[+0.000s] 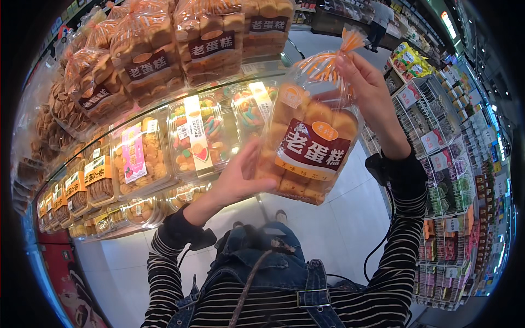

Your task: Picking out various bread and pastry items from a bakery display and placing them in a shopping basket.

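Observation:
A clear plastic bag of small sponge cakes [311, 143], with a dark red and yellow printed label, hangs in front of me, slightly tilted. My right hand [359, 80] pinches its gathered orange-striped neck at the top. My left hand [246, 174] is at the bag's lower left side, thumb out and fingers partly behind it; whether it grips the bag cannot be told. Similar cake bags [213, 45] stand upright on the glass shelf at the upper left.
Below that shelf are lit rows of clear boxes of candy [180, 135], cookies [141, 160] and brown snacks [98, 180]. Wire racks of packaged goods [443, 176] with price cards stand at the right. A person [381, 20] stands in the aisle at the top.

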Available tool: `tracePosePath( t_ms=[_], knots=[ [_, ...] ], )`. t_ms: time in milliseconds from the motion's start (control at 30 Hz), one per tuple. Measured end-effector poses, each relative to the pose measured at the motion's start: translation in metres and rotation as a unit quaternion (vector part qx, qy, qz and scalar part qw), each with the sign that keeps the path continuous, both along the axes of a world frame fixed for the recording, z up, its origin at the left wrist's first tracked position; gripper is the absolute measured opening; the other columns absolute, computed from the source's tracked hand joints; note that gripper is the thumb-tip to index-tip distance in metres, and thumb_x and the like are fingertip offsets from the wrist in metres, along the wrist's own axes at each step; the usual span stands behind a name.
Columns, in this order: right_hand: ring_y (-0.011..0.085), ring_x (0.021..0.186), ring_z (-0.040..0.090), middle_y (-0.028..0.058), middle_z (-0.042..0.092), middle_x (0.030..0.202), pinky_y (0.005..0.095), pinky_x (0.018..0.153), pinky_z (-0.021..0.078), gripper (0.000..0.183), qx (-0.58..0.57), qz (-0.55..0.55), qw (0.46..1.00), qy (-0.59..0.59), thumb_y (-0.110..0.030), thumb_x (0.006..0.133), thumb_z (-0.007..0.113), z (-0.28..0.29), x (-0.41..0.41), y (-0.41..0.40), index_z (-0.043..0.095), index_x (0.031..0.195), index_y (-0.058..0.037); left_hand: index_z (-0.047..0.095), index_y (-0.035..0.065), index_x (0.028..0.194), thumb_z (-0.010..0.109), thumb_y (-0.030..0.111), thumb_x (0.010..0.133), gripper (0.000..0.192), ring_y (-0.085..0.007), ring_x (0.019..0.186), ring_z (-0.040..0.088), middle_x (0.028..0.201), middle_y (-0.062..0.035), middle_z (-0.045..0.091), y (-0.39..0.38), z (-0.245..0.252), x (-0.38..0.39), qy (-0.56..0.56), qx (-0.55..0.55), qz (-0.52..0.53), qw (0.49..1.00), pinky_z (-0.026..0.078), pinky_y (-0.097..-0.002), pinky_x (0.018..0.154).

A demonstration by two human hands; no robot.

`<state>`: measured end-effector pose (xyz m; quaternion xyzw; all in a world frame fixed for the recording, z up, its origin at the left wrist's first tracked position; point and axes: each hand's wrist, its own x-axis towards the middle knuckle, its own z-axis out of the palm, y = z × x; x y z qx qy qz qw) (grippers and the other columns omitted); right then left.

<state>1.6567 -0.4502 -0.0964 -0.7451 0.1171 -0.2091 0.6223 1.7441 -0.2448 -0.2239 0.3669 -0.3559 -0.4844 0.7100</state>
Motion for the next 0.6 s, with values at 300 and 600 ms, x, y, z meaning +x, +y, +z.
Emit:
tracePosePath(
  t_ms=[300,600],
  knots=[
    [0.0029,0.089,0.045,-0.0013,0.052,0.096,0.0176,0.078,0.0362,0.034,0.015,0.038,0.999,-0.007,-0.024,0.089,0.045,-0.03,-0.057,-0.093,0.045,0.114,-0.0011,0.024,0.0025,0.128,0.071,0.003,0.064,0.08,-0.014,0.116,0.035,0.125,-0.006,0.035,-0.068,-0.021,-0.044,-0.096,0.015,0.037,0.995,0.028,-0.0285,0.097],
    [0.0101,0.086,0.052,0.0065,0.054,0.099,0.0214,0.073,0.0413,0.03,-0.041,0.13,0.988,0.073,-0.02,0.09,0.039,-0.118,-0.128,-0.226,0.05,0.105,0.0036,0.026,0.0058,0.128,0.07,0.018,0.068,0.075,-0.0168,0.11,0.042,0.119,-0.0082,0.043,-0.151,-0.063,-0.111,-0.16,0.08,0.028,0.984,0.031,-0.0329,0.094]
  ],
)
